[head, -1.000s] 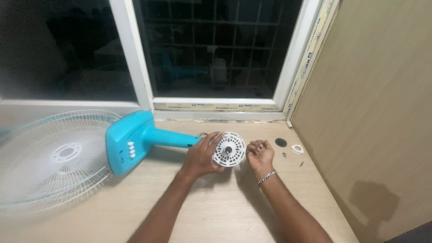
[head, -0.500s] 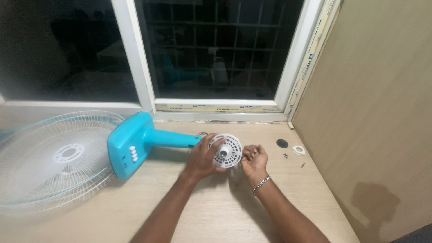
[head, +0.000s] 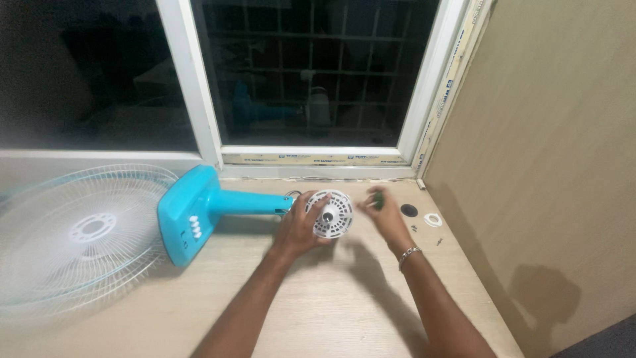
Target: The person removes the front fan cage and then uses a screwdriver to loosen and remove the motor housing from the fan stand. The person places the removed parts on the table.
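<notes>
Head view, single entry.

Hard to make out: the right hand (head: 384, 213) is blurred; a small dark green item (head: 377, 197) sits at its fingertips, pinched or merely touched cannot be told, and its kind is unclear. The wire fan guard (head: 73, 232) is cut off at the left edge and smeared. Two tiny dark screws (head: 415, 228) by the wall are barely legible.

Main item: white round motor housing (head: 331, 213), slotted face toward the camera with a dark shaft at its centre, lying on the wooden table (head: 331, 311) at the end of the turquoise fan stand (head: 212, 202).

Left hand (head: 298, 229): fingers curl round the housing's left rim, grasping it; thumb on the upper edge.

Right hand: just right of the housing, apart from it.

Nearby: black disc (head: 409, 210), white ring (head: 432, 219).
</notes>
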